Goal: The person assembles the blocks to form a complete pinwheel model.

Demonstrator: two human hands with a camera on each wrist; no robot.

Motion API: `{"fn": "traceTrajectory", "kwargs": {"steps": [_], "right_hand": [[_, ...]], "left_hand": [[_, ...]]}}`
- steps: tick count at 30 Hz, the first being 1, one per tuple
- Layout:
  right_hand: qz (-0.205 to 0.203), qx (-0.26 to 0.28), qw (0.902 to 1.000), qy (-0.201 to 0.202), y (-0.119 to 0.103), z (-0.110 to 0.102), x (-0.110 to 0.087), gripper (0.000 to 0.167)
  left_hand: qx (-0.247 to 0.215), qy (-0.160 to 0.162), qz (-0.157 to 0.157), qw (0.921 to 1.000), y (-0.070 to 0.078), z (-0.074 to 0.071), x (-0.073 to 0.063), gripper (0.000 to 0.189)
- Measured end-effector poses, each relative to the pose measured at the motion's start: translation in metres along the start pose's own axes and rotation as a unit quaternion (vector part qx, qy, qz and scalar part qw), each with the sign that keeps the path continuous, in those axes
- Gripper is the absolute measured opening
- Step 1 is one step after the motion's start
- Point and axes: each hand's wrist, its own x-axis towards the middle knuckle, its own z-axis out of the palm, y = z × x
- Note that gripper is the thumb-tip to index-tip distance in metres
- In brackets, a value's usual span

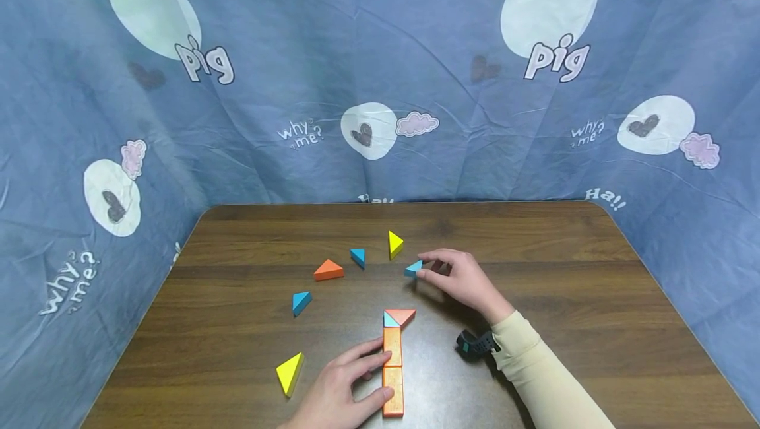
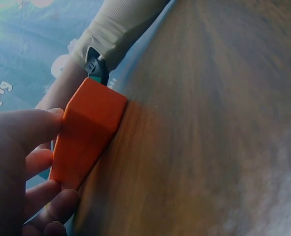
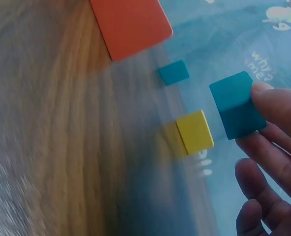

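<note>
"Where is the blue triangle (image 1: 412, 270)?"
"Pinched in the right hand (image 1: 462, 278), thumb against fingers — beyond the left hand (image 1: 347, 383) and to its right."
"And the left?"
"Fingers spread, tips touching the orange blocks (image 1: 394, 342), whose long axis runs away from the person, nearer and leftward of the right hand."
"Which way does the triangle point?"
"A corner points leftward from the right fingertips — its long edge seems to slant nearer-left."
</note>
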Motion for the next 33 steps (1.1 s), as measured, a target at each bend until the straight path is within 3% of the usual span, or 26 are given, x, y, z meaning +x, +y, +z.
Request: {"fn": "traceTrajectory", "kwargs": {"steps": [12, 33], "right_hand": [[-0.021, 0.018, 0.9994, -0.022, -0.006, 0.012, -0.002, 0.04], [-0.018, 0.036, 0.9973, -0.061, -0.015, 0.027, -0.001, 0.04]], "left_hand": [[0.004, -0.012, -0.007, 0.9999, 0.001, 0.0, 0.001, 0.047], [-0.01, -0.034, -0.022, 0.9991, 0.001, -0.002, 0.002, 0.049]]}}
